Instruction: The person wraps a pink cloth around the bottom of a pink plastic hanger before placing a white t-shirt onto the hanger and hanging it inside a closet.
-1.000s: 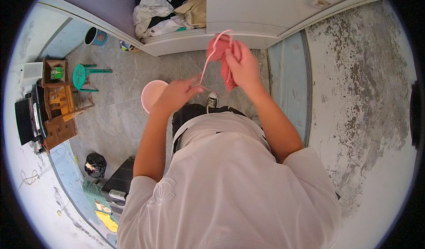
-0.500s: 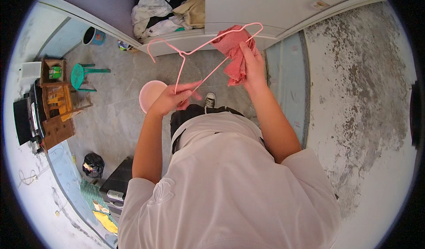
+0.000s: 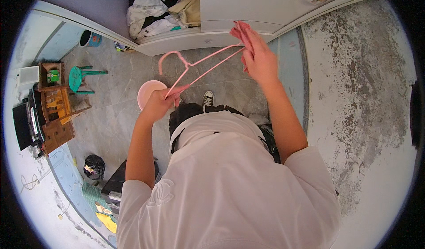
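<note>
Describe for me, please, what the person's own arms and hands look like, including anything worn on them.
The left hand and right hand are bare, with no gloves visible. The forearms are uncovered, and no watch or bracelet shows. Short, loose, pale sleeves match the shirt, which has a raised, pale, curved emblem near the left sleeve.

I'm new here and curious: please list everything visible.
hanger: 1, pink, centre
cloth: 1, pink, in right hand
basin: 1, pink, beyond left hand
stool: 1, green, left
bucket: 1, blue, upper left
cabinet: 1, pale, top
clothes: several, white, beige, black, in cabinet
wooden furniture: count unclear, brown, left
bag: 1, black, lower left
case: 1, black, right of bag
shirt: 1, white, worn
shoe: 1, black and white, worn
left hand: 1, bare, holding hanger
right hand: 1, bare, holding cloth
</note>
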`<state>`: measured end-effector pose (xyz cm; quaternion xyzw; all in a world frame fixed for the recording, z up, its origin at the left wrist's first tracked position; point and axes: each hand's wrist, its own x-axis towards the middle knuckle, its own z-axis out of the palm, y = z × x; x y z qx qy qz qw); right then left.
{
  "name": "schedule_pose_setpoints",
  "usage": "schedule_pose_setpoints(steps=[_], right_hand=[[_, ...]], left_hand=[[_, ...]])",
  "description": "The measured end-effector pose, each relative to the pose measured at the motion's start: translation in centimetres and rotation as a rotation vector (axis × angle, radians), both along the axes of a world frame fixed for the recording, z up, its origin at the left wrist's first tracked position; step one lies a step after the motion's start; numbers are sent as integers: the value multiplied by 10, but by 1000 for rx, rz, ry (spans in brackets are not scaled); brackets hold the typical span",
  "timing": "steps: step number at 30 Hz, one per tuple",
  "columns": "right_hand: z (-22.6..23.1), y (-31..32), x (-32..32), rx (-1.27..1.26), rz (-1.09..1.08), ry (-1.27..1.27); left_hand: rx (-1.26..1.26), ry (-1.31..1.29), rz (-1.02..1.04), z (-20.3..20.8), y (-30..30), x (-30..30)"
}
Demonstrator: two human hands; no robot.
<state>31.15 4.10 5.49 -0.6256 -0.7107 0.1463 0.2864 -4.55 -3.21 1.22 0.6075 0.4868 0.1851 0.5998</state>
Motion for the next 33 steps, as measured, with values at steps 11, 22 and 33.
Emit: schedule_pose_setpoints(steps=[11,22,33], right_hand=[[-23,-8,-4,-75,184,54],[-23,-37,-70,-307,127,368],[18,-28,-78,-436,159,637]], left_hand=[[80,-27,55,-10,-18,-2],[159,265,-72,-41,1,21],[200,443,-259,-74,-1,28]])
